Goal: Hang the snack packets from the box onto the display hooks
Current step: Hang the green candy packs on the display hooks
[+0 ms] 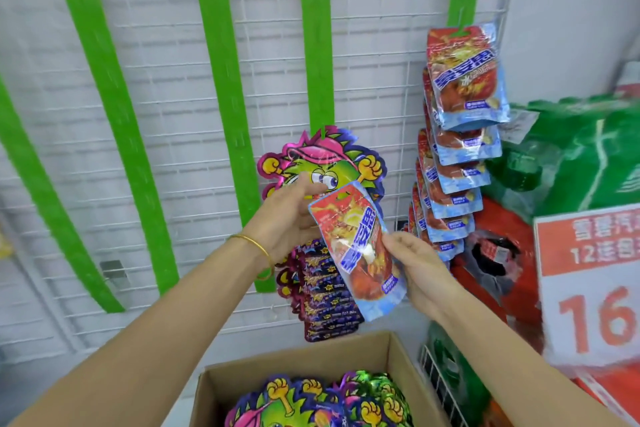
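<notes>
1. Left hand (291,215) is gripping the upper-left edge of the red-and-blue foil snack packet (356,253), fingers curled; contact with the cartoon-shaped packet (322,163) behind is unclear.
2. Right hand (419,267) is pinching its right edge.
3. Packet is being held tilted above the open cardboard box (301,364).

Single head-worn view, facing forward and down, close to wire rack (363,55)
</notes>
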`<move>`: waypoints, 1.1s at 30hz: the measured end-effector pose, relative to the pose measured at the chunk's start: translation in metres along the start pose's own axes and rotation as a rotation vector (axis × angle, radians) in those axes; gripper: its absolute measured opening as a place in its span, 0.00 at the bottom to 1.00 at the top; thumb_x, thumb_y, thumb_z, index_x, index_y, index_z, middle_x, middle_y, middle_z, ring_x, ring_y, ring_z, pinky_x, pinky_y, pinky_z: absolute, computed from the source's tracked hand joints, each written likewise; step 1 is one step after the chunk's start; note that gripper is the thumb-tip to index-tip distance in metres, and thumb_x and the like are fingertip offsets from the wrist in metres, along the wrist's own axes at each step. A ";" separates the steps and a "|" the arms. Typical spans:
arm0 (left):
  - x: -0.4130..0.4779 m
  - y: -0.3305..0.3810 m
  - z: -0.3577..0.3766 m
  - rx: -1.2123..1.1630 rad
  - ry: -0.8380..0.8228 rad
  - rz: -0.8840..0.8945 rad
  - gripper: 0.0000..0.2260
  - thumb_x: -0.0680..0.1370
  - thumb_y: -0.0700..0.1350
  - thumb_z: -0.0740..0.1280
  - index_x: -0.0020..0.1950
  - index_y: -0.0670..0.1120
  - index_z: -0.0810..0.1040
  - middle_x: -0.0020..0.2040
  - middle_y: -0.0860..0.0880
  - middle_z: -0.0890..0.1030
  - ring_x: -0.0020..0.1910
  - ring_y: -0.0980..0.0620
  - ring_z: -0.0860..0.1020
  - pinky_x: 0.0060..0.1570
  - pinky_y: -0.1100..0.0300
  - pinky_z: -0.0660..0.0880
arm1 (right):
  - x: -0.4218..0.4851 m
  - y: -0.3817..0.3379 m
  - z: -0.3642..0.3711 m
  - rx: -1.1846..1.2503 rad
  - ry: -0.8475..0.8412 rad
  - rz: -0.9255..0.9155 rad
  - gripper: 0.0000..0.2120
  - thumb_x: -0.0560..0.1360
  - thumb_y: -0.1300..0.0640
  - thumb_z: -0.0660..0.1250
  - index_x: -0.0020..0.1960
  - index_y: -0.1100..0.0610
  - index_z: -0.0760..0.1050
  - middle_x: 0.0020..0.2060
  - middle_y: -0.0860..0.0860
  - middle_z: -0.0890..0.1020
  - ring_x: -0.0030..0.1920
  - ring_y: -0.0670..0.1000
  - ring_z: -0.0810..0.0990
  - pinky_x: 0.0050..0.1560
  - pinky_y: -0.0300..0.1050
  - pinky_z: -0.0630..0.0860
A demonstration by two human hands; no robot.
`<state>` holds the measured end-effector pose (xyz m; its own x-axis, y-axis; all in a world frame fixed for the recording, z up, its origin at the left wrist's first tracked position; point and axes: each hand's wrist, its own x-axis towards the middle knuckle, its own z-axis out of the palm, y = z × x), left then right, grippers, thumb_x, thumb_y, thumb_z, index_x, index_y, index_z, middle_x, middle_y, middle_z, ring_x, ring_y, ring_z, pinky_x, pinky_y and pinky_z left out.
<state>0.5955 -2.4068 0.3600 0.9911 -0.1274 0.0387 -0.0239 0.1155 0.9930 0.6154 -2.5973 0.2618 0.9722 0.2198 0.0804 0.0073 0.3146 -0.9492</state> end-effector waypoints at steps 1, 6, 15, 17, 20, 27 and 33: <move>0.001 0.001 0.001 0.028 -0.026 -0.028 0.19 0.79 0.57 0.54 0.53 0.45 0.76 0.42 0.47 0.83 0.40 0.51 0.82 0.42 0.57 0.78 | 0.002 -0.001 -0.003 -0.029 0.063 -0.043 0.13 0.71 0.49 0.67 0.38 0.59 0.72 0.36 0.57 0.75 0.35 0.54 0.71 0.37 0.46 0.70; 0.013 0.005 0.023 0.398 0.026 0.209 0.03 0.77 0.39 0.64 0.47 0.45 0.77 0.48 0.39 0.82 0.41 0.48 0.81 0.46 0.51 0.80 | 0.000 -0.021 -0.006 -0.137 0.216 -0.180 0.12 0.78 0.58 0.62 0.36 0.59 0.70 0.30 0.53 0.74 0.30 0.50 0.71 0.36 0.42 0.71; 0.045 0.041 0.060 0.494 -0.069 0.329 0.10 0.77 0.36 0.63 0.45 0.53 0.73 0.41 0.43 0.78 0.36 0.50 0.76 0.35 0.62 0.75 | 0.018 -0.116 -0.016 -0.348 0.204 -0.340 0.12 0.76 0.55 0.64 0.58 0.58 0.73 0.49 0.51 0.82 0.46 0.48 0.81 0.44 0.41 0.79; 0.054 0.052 0.072 0.443 -0.102 0.347 0.09 0.77 0.36 0.63 0.47 0.50 0.74 0.40 0.43 0.78 0.34 0.52 0.76 0.36 0.60 0.76 | 0.027 -0.136 -0.012 -0.397 0.243 -0.430 0.13 0.75 0.55 0.67 0.57 0.59 0.73 0.51 0.56 0.81 0.49 0.53 0.82 0.52 0.51 0.79; 0.074 0.073 0.092 0.401 -0.113 0.381 0.07 0.77 0.37 0.62 0.46 0.49 0.75 0.36 0.46 0.77 0.27 0.59 0.76 0.29 0.63 0.77 | 0.040 -0.165 -0.016 -0.390 0.352 -0.487 0.16 0.70 0.51 0.70 0.55 0.57 0.74 0.51 0.57 0.81 0.51 0.58 0.81 0.54 0.60 0.77; 0.147 0.145 0.142 0.364 0.135 0.590 0.14 0.78 0.41 0.62 0.62 0.39 0.70 0.53 0.42 0.76 0.50 0.49 0.76 0.51 0.49 0.76 | 0.078 -0.258 -0.048 -0.390 0.537 -0.646 0.07 0.72 0.64 0.69 0.41 0.55 0.72 0.42 0.58 0.80 0.37 0.51 0.78 0.41 0.44 0.76; 0.203 0.195 0.174 0.344 0.105 0.612 0.08 0.72 0.49 0.62 0.40 0.44 0.73 0.39 0.41 0.74 0.39 0.48 0.73 0.44 0.46 0.75 | 0.129 -0.322 -0.059 -0.393 0.538 -0.658 0.10 0.71 0.64 0.70 0.36 0.55 0.70 0.33 0.52 0.76 0.31 0.46 0.76 0.36 0.40 0.75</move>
<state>0.7689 -2.5812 0.5812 0.7933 -0.0419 0.6074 -0.6036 -0.1840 0.7757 0.7521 -2.7244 0.5596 0.7214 -0.3795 0.5792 0.5774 -0.1322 -0.8057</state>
